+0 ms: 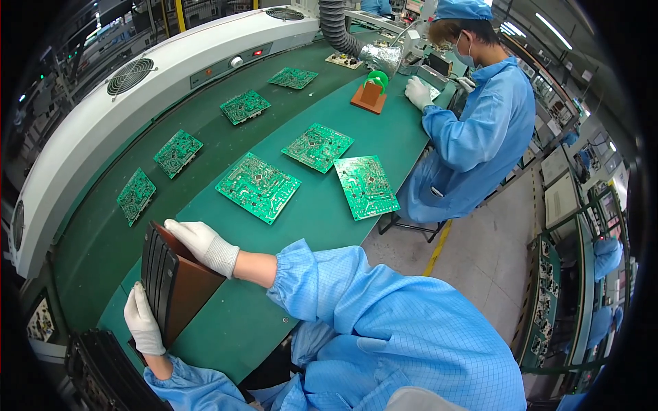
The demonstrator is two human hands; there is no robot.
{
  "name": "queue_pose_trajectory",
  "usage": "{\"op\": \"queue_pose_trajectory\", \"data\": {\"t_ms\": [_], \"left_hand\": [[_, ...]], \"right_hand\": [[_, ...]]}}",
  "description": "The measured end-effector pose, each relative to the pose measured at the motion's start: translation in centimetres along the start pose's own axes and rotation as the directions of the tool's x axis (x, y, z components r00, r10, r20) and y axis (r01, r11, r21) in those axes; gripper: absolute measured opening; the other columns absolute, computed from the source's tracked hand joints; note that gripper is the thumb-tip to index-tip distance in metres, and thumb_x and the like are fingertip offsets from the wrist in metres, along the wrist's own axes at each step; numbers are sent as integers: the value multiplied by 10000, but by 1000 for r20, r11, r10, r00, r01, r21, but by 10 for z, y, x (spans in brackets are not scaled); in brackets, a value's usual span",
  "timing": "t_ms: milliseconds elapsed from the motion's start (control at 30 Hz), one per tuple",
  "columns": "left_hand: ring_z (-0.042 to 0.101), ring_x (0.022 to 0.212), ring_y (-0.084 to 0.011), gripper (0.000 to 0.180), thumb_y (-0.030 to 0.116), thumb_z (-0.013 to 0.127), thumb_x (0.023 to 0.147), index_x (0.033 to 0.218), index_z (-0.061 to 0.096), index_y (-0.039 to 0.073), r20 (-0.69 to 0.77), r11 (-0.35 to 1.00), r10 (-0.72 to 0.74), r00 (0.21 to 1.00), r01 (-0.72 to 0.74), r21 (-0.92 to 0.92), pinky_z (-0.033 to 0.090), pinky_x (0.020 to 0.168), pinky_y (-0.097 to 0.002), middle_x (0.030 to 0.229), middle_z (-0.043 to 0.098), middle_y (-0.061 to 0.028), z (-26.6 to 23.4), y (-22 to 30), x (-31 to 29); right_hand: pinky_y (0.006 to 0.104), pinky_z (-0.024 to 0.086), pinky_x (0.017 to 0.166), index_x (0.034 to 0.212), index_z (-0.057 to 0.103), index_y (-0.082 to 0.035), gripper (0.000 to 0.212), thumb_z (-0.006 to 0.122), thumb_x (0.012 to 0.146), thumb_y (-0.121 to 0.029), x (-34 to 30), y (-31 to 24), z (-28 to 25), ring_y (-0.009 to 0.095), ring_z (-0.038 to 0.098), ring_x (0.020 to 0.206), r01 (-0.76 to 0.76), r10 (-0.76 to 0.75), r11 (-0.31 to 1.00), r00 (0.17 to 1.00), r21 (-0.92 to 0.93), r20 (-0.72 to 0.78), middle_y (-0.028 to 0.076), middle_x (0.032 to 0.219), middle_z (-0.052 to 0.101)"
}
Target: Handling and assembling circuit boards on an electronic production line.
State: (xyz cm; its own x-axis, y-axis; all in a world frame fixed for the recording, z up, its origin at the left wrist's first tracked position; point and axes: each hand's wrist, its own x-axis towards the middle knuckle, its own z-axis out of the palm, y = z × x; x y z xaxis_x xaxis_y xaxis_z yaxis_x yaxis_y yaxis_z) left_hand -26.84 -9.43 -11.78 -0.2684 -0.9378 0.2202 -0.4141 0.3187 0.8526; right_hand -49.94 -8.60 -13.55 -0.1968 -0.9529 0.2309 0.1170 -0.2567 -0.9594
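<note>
A stack of brown flat panels with black ribbed edges (188,294) stands tilted on the near left part of the green bench. My left hand (142,320), in a white glove, grips its near edge, fingers pressed against the black ribs. At the far upper edge my right hand (200,245), also gloved in white, is closed over the brown face. The fingertips behind the panels are partly hidden. Beyond my right hand lie three green circuit boards, the nearest board (258,187) flat on the bench, with another board (317,146) and a third board (367,186) beside it.
Several green boards, such as the one at the left (137,196), lie along the darker green strip beside a curved white machine housing (171,61). A solder-spool stand (370,97) is farther off. A co-worker (480,116) in blue sits at the right. Black racks (110,370) stand at lower left.
</note>
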Motion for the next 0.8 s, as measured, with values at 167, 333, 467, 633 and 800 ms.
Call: {"op": "queue_pose_trajectory", "data": {"t_ms": [167,333,467,633,800], "left_hand": [[493,747,-114,383,259,442,1038,933,569,-86,6,1000,-6,1000,6,5,427,715,-264,790,561,-50,-2,-4,1],[491,745,-116,386,262,444,1037,929,569,-87,5,1000,-9,1000,9,16,427,711,-268,791,561,-55,-1,-6,2],[484,745,-111,389,266,437,1039,933,568,-85,8,1000,-7,1000,7,28,421,708,-259,790,553,-49,-3,-6,2],[479,745,-108,388,266,429,1042,947,574,-81,0,1000,11,1000,-11,10,419,709,-257,793,553,-45,2,1,2],[478,734,-113,389,272,425,1045,955,582,-73,-6,998,23,1000,-22,55,423,708,-264,785,553,-48,0,-2,1]], "right_hand": [[373,458,765,913,606,83,571,414,1003,-447,0,1,0,238,576,729,12,-11,1000,1000,19,-5,216,777,627],[370,458,767,916,609,79,574,412,1004,-453,0,3,0,241,579,736,-12,12,1000,1000,16,9,209,781,629],[368,458,772,909,619,71,578,409,1002,-459,-2,-3,1,244,581,738,-41,41,999,999,33,7,205,791,638],[369,458,774,906,624,66,578,402,1002,-459,-2,-6,-3,241,580,737,-49,48,999,999,16,11,200,790,639],[302,462,767,930,625,61,515,443,1016,-413,-2,-8,-4,105,520,757,-87,86,996,995,14,43,74,769,616]]}}
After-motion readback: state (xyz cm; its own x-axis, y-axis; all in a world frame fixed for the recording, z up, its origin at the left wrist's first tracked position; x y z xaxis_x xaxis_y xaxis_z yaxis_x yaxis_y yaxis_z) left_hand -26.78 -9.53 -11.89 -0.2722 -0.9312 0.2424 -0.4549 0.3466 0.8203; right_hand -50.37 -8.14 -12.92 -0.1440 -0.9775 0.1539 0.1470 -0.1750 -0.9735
